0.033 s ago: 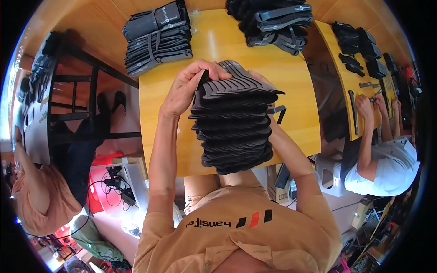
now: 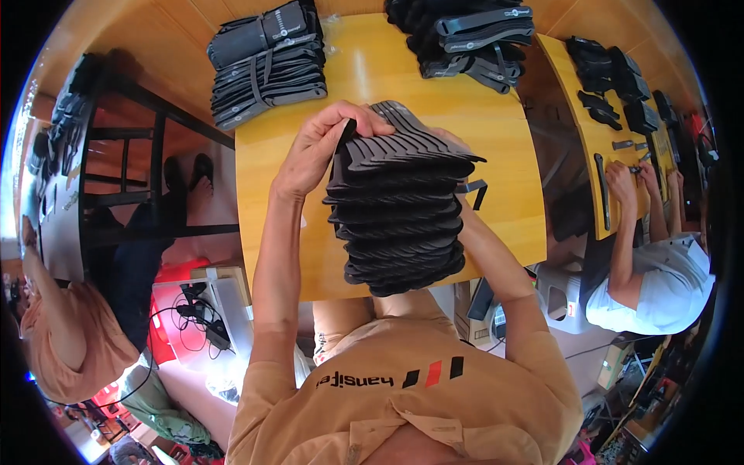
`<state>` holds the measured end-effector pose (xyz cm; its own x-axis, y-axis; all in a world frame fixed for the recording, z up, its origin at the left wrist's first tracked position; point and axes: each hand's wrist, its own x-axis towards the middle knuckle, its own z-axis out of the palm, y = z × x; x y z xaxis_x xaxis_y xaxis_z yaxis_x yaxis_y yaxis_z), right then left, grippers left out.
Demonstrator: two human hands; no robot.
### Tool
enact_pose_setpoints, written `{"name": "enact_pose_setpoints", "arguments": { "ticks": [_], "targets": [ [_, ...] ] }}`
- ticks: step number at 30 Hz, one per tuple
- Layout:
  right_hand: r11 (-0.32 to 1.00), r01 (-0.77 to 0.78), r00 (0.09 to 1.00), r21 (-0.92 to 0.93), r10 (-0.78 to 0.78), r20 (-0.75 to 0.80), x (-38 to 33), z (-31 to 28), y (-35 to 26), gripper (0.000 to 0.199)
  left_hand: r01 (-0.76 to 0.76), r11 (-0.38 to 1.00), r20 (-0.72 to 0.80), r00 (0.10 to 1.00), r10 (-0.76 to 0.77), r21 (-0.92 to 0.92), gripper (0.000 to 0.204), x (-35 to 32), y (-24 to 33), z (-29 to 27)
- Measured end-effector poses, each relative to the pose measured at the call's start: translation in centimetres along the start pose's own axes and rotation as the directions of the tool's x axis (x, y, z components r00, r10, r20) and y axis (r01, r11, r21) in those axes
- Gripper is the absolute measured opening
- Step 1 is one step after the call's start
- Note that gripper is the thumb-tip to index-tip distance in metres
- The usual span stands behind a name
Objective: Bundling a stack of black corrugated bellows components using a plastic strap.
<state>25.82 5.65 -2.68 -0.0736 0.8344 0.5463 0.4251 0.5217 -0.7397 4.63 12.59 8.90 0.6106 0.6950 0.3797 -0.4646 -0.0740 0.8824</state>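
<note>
A thick stack of black ribbed, strap-like pieces [image 2: 399, 225] stands in front of me at the near part of the yellow table, its layers fanned at the near ends. My left hand [image 2: 322, 147] is closed on the stack's upper left corner, thumb and fingers bent over the edge. Behind the stack's upper right side, my right hand [image 2: 452, 138] shows only in part; it grips that side, with most fingers hidden. A thin dark strap loop [image 2: 477, 192] sticks out to the right of the stack, near my right forearm.
Bundled dark straps [image 2: 267, 74] lie at the table's [image 2: 511, 170] far left, and another pile [image 2: 480, 46] at its far right. To the right, a co-worker's hands [image 2: 624, 180] work at a second table. Another person [image 2: 77, 333] sits at left. A box with cables [image 2: 201, 318] stands low.
</note>
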Motion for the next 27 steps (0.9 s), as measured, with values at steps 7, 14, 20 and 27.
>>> {"name": "enact_pose_setpoints", "arguments": {
  "ticks": [7,14,20,27],
  "targets": [
    [0.974,-0.164,0.985,0.157,0.154,0.071,-1.5,-0.1,-0.7,0.043,0.087,0.989,0.008,0.996,-0.089,0.122,0.021,-1.2,-0.5,-1.1],
    [0.934,0.329,0.944,-0.137,-0.327,0.043,-1.1,-2.2,-2.4,0.060,0.087,0.955,0.168,0.976,-0.138,0.283,0.025,-2.3,0.9,-0.5],
    [0.823,0.489,0.871,-0.287,-0.441,0.219,-2.7,-3.7,-3.7,0.056,0.172,0.881,0.223,0.930,-0.293,0.440,0.019,-5.7,2.0,1.7],
    [0.928,0.269,0.944,-0.259,-0.200,0.263,-3.6,-3.8,-6.0,0.061,0.131,0.736,0.196,0.920,-0.340,0.664,0.012,-6.6,3.2,4.5]
  ]
}}
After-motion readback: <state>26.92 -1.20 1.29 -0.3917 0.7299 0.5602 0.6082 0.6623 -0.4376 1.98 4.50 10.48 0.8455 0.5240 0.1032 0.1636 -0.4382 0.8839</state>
